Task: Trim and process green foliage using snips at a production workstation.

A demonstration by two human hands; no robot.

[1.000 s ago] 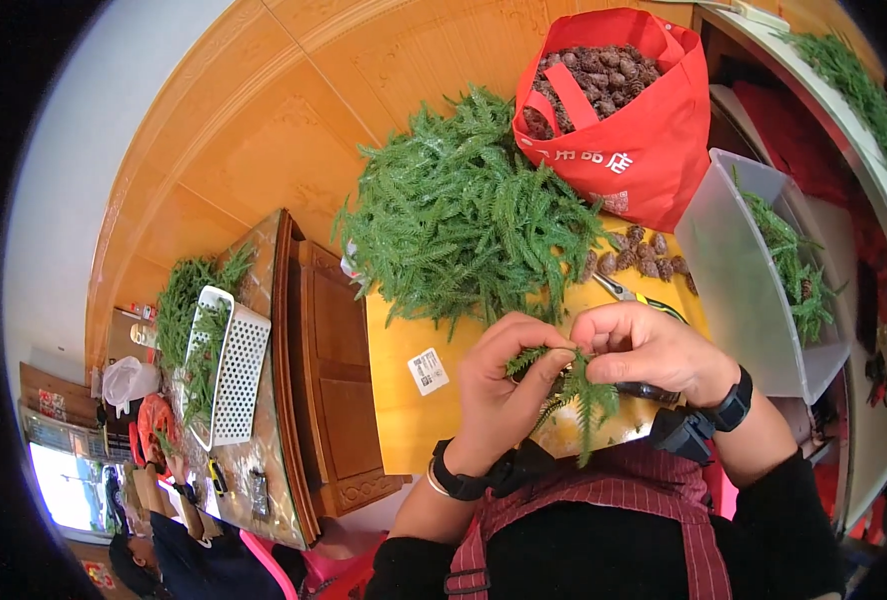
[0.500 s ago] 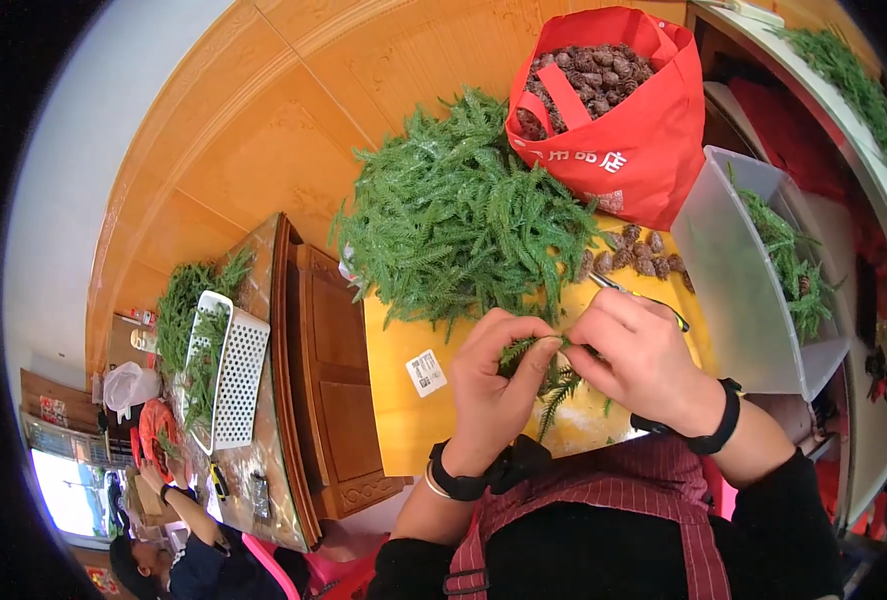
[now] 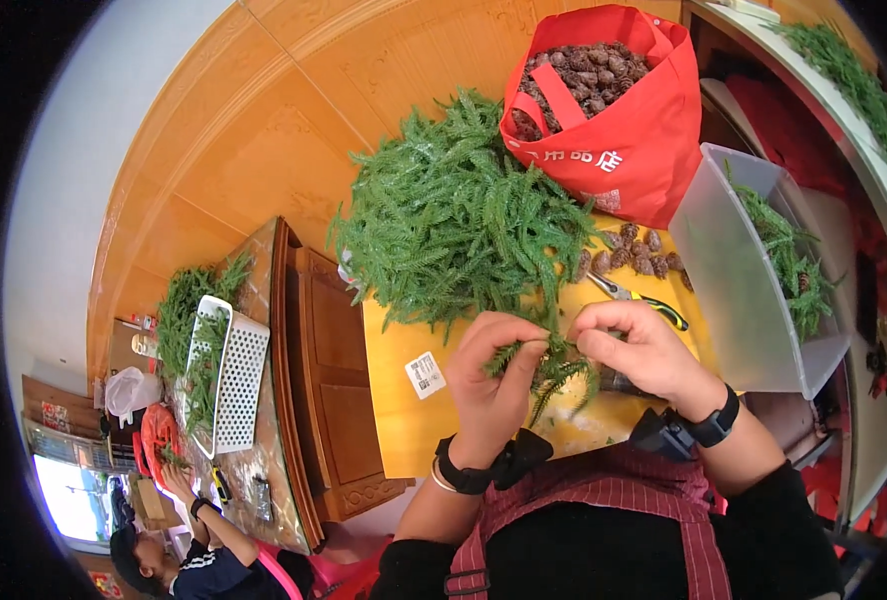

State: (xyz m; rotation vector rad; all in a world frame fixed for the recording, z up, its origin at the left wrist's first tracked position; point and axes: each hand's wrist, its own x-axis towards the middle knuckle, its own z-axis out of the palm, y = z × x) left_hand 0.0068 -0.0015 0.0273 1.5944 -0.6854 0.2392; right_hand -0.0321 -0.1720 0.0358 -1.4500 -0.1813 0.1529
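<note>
My left hand [image 3: 496,378] pinches a green artificial pine sprig [image 3: 561,374] between thumb and fingers, above the yellow board [image 3: 404,425]. Its needled branches hang down between my two hands. Close beside the sprig's top, the fingertips of my right hand [image 3: 646,350] are pressed together; what is in them is too small to make out. Pliers with yellow-and-black handles [image 3: 664,308] lie just beyond my right hand. Several brown pine cones [image 3: 644,264] are grouped behind the pliers. A big heap of green pine sprigs [image 3: 454,215] covers the far left of the board.
A red bag [image 3: 629,165] full of pine cones stands at the back. On the right, a translucent bin [image 3: 729,310] holds more sprigs. Left of me, a table carries a white perforated basket [image 3: 241,375]; another person [image 3: 219,560] works beside it.
My right hand has turned and shifted slightly right, uncovering more of the pliers. The sprig shows more fully between my hands. The other person's arm and head have moved.
</note>
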